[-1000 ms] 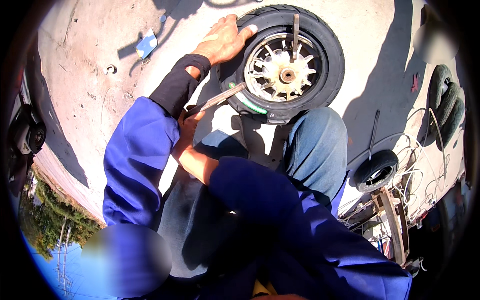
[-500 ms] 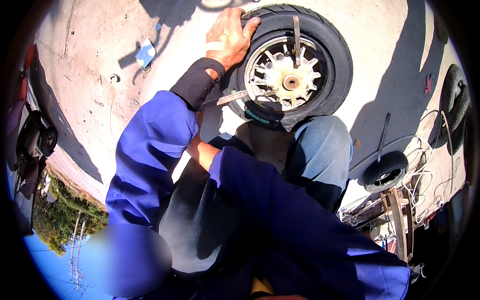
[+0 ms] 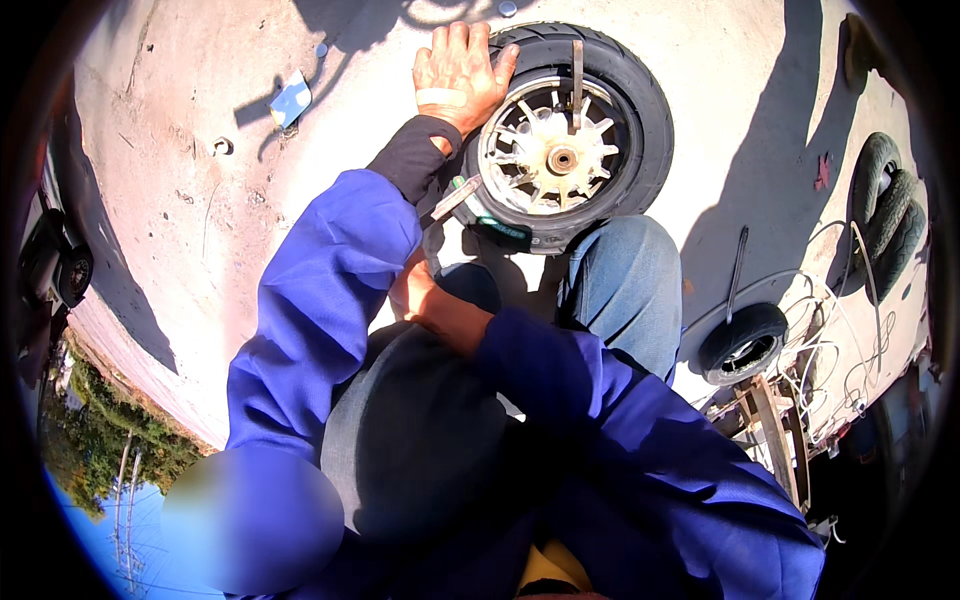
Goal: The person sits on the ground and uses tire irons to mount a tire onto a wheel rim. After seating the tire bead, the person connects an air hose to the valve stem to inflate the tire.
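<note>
A wheel with a black tyre (image 3: 650, 130) and a pale spoked rim (image 3: 555, 165) lies flat in front of my knees. My left hand (image 3: 465, 80) is open at the tyre's upper left, fingers stretched and thumb apart over the sidewall. One flat metal bar (image 3: 577, 85) sticks up at the rim's far edge. A second flat bar (image 3: 457, 198) juts from the rim's near left side. My right arm crosses under the left one. Of my right hand (image 3: 408, 285), only the part near the wrist shows, close to that bar; its fingers are hidden behind my left sleeve.
On the right are a small tyre (image 3: 742, 345) with a metal rod (image 3: 738, 270) at it, pale hoses (image 3: 820, 290) and several larger tyres (image 3: 885, 215). A blue-and-white packet (image 3: 290, 100) lies on the ground at left. A parked vehicle (image 3: 70, 260) stands at the far left.
The wheel sits slightly further left in view. My left fingers have straightened. The near left bar stands at a steeper slant, and more of my right forearm shows below the left sleeve.
</note>
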The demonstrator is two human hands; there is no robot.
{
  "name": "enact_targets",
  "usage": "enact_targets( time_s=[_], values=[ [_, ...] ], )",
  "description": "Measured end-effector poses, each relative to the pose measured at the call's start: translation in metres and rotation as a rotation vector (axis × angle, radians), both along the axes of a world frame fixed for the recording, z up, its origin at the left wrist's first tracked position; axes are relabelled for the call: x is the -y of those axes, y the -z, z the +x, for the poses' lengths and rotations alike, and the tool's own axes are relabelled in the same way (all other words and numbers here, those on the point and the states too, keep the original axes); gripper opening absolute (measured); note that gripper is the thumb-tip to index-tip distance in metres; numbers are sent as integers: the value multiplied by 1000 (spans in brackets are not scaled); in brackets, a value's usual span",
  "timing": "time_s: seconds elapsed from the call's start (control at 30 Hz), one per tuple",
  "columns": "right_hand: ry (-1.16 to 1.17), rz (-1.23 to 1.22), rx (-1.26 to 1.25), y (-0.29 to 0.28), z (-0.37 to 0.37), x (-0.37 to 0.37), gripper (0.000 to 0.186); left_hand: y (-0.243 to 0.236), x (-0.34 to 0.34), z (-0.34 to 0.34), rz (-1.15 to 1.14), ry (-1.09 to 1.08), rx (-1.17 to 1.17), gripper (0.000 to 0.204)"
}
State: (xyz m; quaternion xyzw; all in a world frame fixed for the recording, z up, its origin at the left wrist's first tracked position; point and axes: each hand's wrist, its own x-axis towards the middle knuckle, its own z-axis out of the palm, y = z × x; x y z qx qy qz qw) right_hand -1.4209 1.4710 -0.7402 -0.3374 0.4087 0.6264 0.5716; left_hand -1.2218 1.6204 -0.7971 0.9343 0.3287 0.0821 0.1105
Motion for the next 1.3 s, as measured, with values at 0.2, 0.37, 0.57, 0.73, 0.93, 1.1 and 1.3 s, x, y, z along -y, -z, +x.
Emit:
enact_targets(
  time_s=[0.2, 0.37, 0.57, 0.73, 0.93, 1.1, 1.3],
  values=[
    [-613, 131, 368, -9, 40, 53, 23, 8, -4, -37, -365, -9, 68, 62],
    [-404, 185, 210, -19, 58, 87, 33, 8, 30, -60, -400, -320, 56, 66],
    [-443, 182, 375, -16, 55, 106, 16, 7, 33, -59, -163, -269, 35, 57],
    [-568, 99, 392, -10, 60, 106, 13, 1, 36, -57, -90, -261, -4, 52],
    [-280, 206, 204, 4, 56, 101, 10, 4, 37, -53, -10, -254, -6, 49],
    [-416, 302, 346, 6, 57, 122, 5, 4, 32, -51, -24, -253, 3, 48],
    [-343, 128, 559, -5, 80, 96, 12, 9, 34, -55, -16, -263, -31, 51]
  ],
)
